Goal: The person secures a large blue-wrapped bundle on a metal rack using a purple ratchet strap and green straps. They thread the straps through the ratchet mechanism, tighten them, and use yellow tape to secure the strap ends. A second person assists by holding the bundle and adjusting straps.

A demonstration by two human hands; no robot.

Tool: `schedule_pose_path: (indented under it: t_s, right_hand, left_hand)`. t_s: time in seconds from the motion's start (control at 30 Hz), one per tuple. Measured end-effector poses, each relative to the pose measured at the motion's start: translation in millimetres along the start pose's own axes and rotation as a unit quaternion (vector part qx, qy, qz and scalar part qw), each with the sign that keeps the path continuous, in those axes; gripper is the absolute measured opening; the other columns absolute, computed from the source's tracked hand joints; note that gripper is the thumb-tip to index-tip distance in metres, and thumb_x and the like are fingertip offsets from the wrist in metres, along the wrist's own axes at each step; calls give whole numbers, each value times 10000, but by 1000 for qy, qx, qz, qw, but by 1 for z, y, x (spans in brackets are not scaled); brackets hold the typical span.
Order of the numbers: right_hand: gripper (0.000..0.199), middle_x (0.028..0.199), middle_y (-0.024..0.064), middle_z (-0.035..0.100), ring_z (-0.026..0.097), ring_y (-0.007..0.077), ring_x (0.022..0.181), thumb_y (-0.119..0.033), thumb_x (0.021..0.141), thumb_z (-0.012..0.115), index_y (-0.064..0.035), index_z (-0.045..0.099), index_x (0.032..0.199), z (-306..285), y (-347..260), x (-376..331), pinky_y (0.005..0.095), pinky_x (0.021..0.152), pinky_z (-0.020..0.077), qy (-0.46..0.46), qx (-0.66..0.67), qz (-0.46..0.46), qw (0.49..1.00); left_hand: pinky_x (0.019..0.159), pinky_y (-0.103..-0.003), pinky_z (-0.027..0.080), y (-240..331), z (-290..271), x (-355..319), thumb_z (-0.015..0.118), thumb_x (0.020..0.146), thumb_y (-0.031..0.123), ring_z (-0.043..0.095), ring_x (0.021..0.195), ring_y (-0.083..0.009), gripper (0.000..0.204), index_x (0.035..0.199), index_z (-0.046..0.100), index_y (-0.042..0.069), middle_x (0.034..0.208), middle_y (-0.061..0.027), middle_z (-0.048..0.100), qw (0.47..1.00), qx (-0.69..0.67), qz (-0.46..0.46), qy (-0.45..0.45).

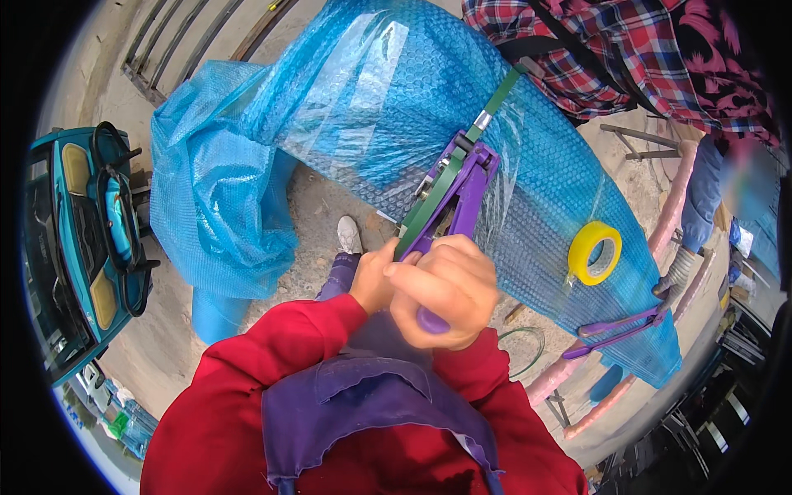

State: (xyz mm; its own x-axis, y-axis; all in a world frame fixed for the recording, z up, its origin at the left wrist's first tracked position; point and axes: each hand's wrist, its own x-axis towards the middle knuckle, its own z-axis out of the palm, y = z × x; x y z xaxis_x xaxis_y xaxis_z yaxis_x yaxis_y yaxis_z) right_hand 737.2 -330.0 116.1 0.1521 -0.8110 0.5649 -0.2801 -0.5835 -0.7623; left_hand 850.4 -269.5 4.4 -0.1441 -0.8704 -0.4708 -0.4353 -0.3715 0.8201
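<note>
A long bundle wrapped in blue bubble wrap lies across the view in front of me. A green strap runs over it into a purple strapping tool resting on the wrap. My right hand is closed around the tool's purple handle near my chest. My left hand pinches the free green strap end right beside the handle. Both arms wear red sleeves.
A roll of yellow tape sits on the wrap to the right, with a second purple tool below it. A teal machine with black cable stands at left. Another person in a plaid shirt stands beyond the bundle.
</note>
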Motion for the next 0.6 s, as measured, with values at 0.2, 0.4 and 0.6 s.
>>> schedule_pose_path:
  t_s: [0.2, 0.4, 0.6]
  right_hand:
    - [380, 616, 3, 509, 503, 194, 534, 40, 570, 681, -104, 679, 921, 2, -10, -5, 296, 595, 417, -39, -66, 23, 997]
    - [270, 689, 40, 560, 558, 222, 645, 33, 643, 688, -84, 678, 885, 0, -22, -30, 415, 821, 481, -63, -112, 57, 990]
    - [218, 835, 79, 594, 578, 279, 813, 23, 676, 681, -74, 665, 870, 8, -36, -34, 449, 913, 433, -26, -157, 98, 982]
  left_hand:
    - [624, -429, 487, -35, 14, 3, 603, 880, 273, 619, 809, -416, 260, 989, 558, 41, 812, -232, 630, 990, -106, 91, 4]
    - [706, -439, 489, -6, -2, 5, 596, 863, 303, 612, 872, -423, 297, 997, 570, 39, 909, -238, 638, 994, -74, 85, -14]
    - [810, -453, 480, -39, 11, 23, 586, 843, 276, 603, 979, -406, 377, 1131, 568, 34, 1012, -240, 640, 988, 24, 150, -24]
